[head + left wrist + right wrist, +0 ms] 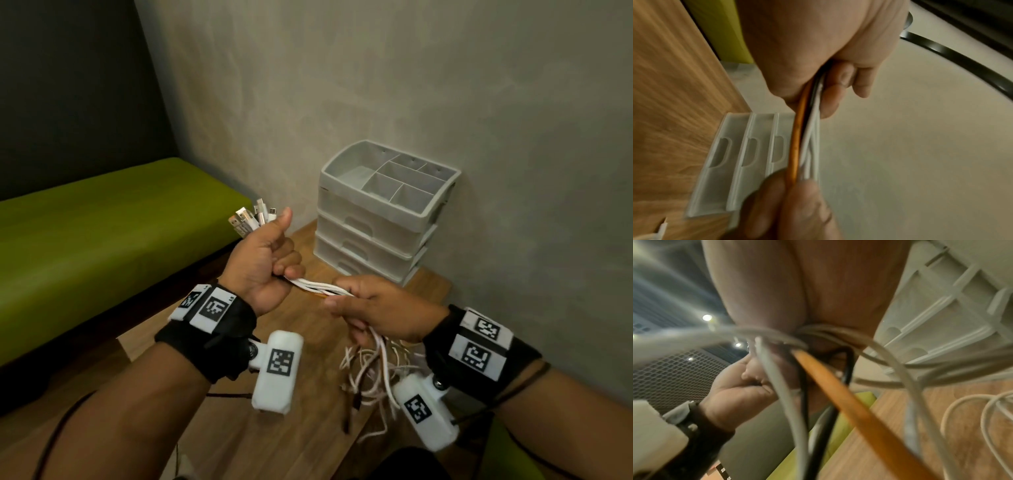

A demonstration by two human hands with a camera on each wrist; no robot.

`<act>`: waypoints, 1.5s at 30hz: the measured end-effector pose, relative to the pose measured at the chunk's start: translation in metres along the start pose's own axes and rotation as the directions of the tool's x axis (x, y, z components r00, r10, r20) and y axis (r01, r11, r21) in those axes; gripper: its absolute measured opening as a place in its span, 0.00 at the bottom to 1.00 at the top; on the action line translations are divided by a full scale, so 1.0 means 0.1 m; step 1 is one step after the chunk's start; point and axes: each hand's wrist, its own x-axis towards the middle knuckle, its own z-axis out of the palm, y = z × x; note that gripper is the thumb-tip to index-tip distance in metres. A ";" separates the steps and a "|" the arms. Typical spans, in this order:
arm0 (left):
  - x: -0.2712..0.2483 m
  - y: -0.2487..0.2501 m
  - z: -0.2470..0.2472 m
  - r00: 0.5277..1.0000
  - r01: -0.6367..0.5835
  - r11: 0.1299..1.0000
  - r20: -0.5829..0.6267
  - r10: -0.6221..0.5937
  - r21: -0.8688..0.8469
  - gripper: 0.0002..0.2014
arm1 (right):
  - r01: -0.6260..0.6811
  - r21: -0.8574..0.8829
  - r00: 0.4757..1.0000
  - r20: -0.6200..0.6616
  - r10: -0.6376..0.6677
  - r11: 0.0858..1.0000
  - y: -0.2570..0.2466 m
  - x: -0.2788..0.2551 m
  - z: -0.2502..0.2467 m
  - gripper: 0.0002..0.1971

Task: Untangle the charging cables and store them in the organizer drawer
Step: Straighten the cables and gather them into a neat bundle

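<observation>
Left hand (pixel 263 263) grips the cables (pixel 322 287) below their plugs; right hand (pixel 373 308) pinches the same bundle, taut between them. Loose tails hang below right. Organizer (pixel 383 212) stands beyond, drawers closed.

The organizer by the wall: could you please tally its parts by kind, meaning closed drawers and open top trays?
Drawers: 3, all closed
Top tray: 1, divided into compartments
Total: 4
</observation>
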 end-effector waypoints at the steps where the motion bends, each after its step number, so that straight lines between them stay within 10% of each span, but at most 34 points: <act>1: -0.01 0.00 -0.01 1.000 0.012 1.000 0.004 -0.012 0.007 0.24 | -0.017 0.076 1.000 0.024 0.016 0.997 0.00 -0.03 -0.02 0.12; 11: -0.08 0.06 0.05 0.994 0.069 0.982 0.067 -0.081 0.175 0.21 | -0.024 -0.258 0.983 0.170 0.070 0.966 -0.18 -0.09 -0.34 0.08; 17: -0.09 0.12 0.07 0.993 0.074 0.947 0.059 -0.098 0.314 0.20 | 0.003 -0.634 0.991 0.107 0.084 0.773 -0.31 -0.11 -0.58 0.09; 27: -0.25 -0.12 0.12 0.976 0.071 0.830 0.133 -0.172 0.554 0.19 | 0.147 -0.582 0.988 0.122 -0.093 0.800 -0.43 -0.06 -0.66 0.18; 42: -0.37 -0.22 0.20 0.936 0.030 0.826 0.274 -0.221 0.563 0.11 | 0.305 -0.740 0.936 0.118 -0.332 0.599 -0.55 0.07 -0.56 0.18; 45: -0.40 -0.27 0.21 0.917 0.021 0.787 0.301 -0.261 0.617 0.07 | 0.222 -0.678 0.960 0.027 -0.279 0.700 -0.56 0.05 -0.53 0.13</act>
